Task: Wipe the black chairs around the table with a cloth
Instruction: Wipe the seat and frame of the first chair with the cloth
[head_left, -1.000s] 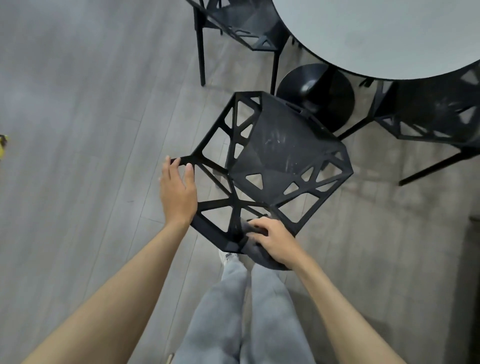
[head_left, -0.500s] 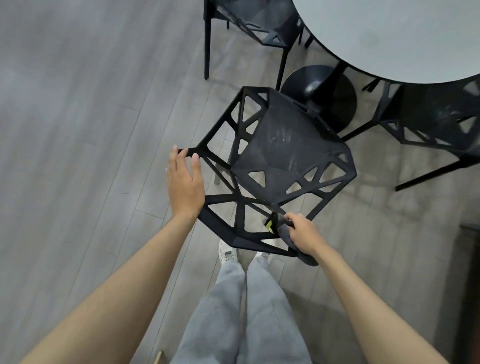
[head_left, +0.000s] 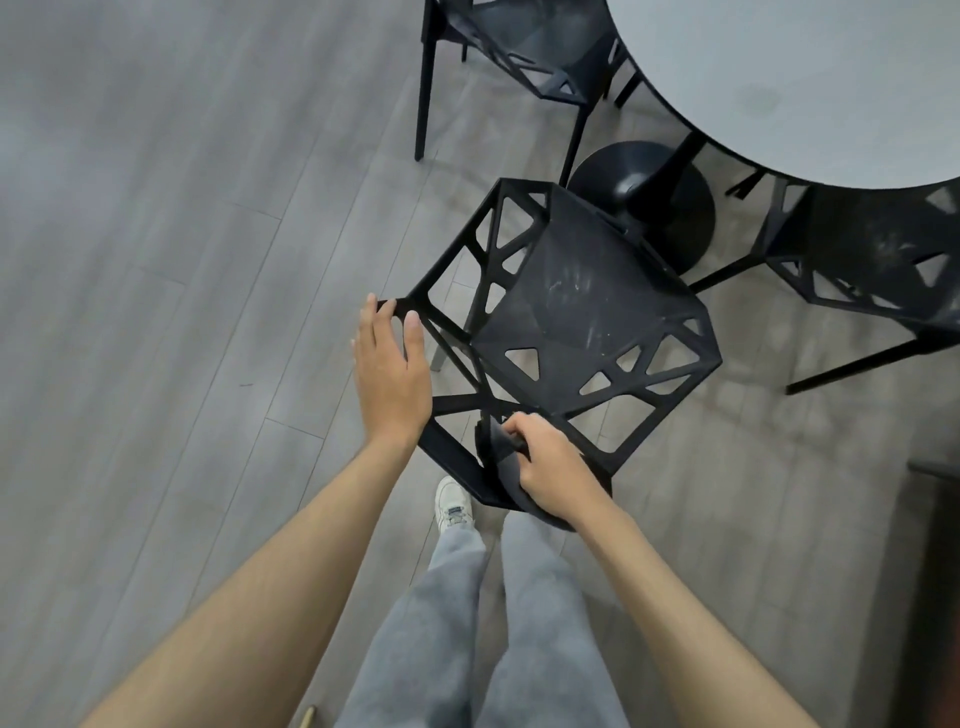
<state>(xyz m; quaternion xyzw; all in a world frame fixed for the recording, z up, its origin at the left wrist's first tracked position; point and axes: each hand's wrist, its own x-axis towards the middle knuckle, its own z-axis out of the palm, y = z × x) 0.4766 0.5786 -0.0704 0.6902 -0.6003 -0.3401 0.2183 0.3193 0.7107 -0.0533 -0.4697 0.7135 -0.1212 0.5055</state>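
A black chair (head_left: 582, 312) with triangular cut-outs stands in front of me, its seat dusty with pale smears. My left hand (head_left: 392, 371) rests on the left end of the chair's backrest frame, fingers straight, thumb over the bar. My right hand (head_left: 550, 465) grips a dark grey cloth (head_left: 501, 467) and presses it against the lower middle bar of the backrest. Part of the cloth hangs below my wrist.
A round grey table (head_left: 779, 83) on a black pedestal base (head_left: 644, 192) stands at the upper right. A second black chair (head_left: 535, 52) stands at the top, a third (head_left: 878, 260) at the right under the table's edge. Grey plank floor lies to the left. My legs stand just behind the chair.
My right hand with the cloth has slid leftwards along the backrest's lower bar. My left hand stays on the frame's left end.
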